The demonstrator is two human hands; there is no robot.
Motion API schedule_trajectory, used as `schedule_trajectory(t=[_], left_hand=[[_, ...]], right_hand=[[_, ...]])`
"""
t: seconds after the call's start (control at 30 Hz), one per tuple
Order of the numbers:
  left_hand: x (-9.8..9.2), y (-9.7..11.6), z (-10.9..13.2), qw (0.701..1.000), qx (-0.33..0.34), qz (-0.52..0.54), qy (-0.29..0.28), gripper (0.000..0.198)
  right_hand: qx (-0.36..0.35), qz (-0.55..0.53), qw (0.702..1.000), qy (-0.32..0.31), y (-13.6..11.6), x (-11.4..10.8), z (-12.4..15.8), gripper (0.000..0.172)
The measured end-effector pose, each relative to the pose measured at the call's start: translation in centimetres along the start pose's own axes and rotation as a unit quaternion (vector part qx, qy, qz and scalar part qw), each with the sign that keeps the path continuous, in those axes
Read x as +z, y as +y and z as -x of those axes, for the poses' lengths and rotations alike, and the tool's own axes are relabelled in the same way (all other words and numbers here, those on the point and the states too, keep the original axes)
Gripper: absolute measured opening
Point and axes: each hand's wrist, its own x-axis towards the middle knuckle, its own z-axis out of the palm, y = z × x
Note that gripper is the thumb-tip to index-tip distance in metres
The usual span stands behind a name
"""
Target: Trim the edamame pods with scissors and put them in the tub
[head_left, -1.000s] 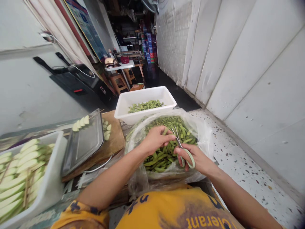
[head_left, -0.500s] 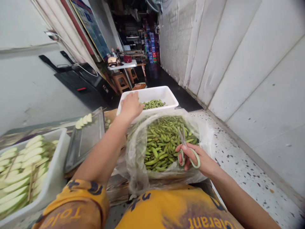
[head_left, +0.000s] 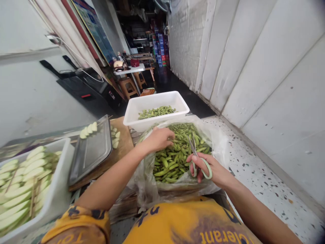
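A clear plastic bag [head_left: 215, 142] full of green bean pods [head_left: 175, 159] lies open in front of me. My left hand [head_left: 158, 139] reaches into the pods at the bag's far left, fingers curled down among them; what they hold is hidden. My right hand [head_left: 210, 169] grips green-handled scissors [head_left: 199, 159], blades slightly parted and pointing up over the pods. Beyond the bag stands a white tub [head_left: 157, 101] with a thin layer of pods [head_left: 156, 112].
A metal tray [head_left: 91, 150] with skewered pale green slices rests on a wooden board [head_left: 122, 145] at left. A white bin [head_left: 53, 196] of sliced vegetable on skewers sits at near left. A white wall runs along the right, above a speckled floor [head_left: 254, 169].
My left hand dropped something at the white tub half a second ago, then came back into the bag of pods. The right hand with the scissors stayed nearly still.
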Motion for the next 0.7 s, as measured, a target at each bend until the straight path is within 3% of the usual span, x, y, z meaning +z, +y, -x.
schedule_trajectory(t=[0.13, 0.3, 0.5, 0.7], left_hand=[[0.7, 1.1, 0.2, 0.984, -0.035, 0.171, 0.046, 0.021], [1.3, 3.5, 1.0, 0.929, -0.1, 0.356, 0.014, 0.02], [1.2, 4.5, 1.5, 0.902, -0.135, 0.409, 0.031, 0.02], [1.5, 5.0, 1.7, 0.904, -0.117, 0.411, 0.024, 0.022]], right_hand=[[0.009, 0.013, 1.0, -0.007, 0.2, 0.0, -0.2, 0.047], [0.012, 0.043, 0.999, 0.0, -0.4, 0.1, -0.1, 0.047], [0.01, 0.072, 0.997, 0.022, -0.7, 0.2, 0.0, 0.043], [0.005, 0.084, 0.996, 0.012, -0.7, 0.2, -0.1, 0.043]])
